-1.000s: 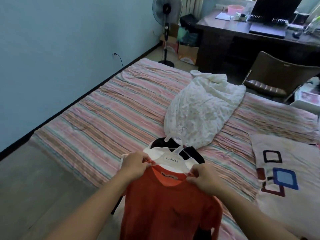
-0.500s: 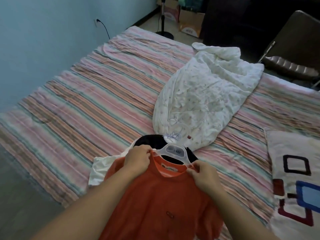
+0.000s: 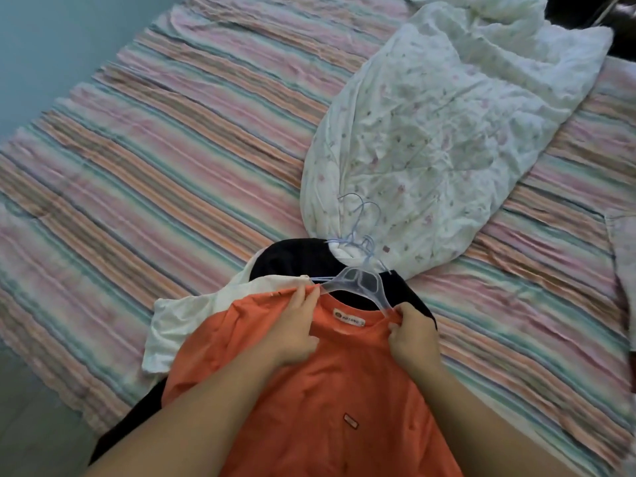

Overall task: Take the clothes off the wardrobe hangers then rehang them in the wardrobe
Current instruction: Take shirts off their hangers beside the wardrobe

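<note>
Orange T-shirt (image 3: pixel 309 401): lies front-up on the striped bedspread (image 3: pixel 155 166), topmost of a small pile — its collar points away from me.
Hanger (image 3: pixel 358 287): clear plastic, its shoulders tucked inside the orange collar, its neck poking out above the label.
My left hand (image 3: pixel 296 328): fingers pinch the collar edge on the left side, just where the hanger's arm goes in.
My right hand (image 3: pixel 413 335): fingers curled round the collar on the right, gripping the fabric over the hanger's other arm.
White shirt (image 3: pixel 192 315): under the orange one, a sleeve sticking out to the left.
Black garment (image 3: pixel 292 259): beneath both, showing above the collar.
Floral quilt (image 3: pixel 440 132): bunched up further along the bed — thin blue hanger hooks (image 3: pixel 358 222) rest against its near end.
</note>
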